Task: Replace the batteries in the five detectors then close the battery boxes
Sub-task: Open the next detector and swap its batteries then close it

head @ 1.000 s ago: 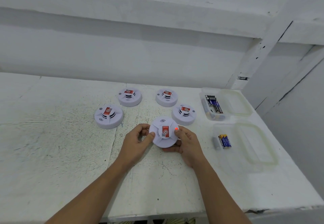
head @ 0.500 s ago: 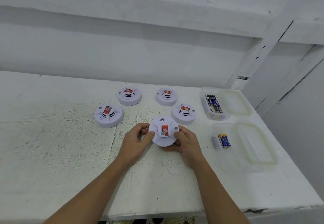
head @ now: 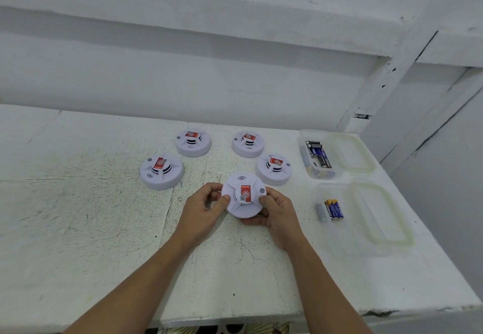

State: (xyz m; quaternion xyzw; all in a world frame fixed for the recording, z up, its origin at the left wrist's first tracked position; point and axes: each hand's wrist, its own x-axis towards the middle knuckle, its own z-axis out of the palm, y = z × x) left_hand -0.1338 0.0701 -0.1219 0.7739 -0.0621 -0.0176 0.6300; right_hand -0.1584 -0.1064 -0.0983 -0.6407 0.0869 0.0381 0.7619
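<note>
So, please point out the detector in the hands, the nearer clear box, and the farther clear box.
held detector [head: 245,194]: head view, on its red label.
nearer clear box [head: 366,190]: head view, on its rim.
farther clear box [head: 347,137]: head view, on its rim.

held detector: its small indicator spot near the right thumb glows red a second ago; half a second ago and now the spot is dull grey, unlit.
label on it: the red sticker stands nearly upright before; now it is turned slightly, its top leaning a little to the right.
left hand: the thumb tip now presses on the detector's left rim a touch lower than before.
right hand: the thumb now sits just below the grey spot instead of beside the red glow.
</note>
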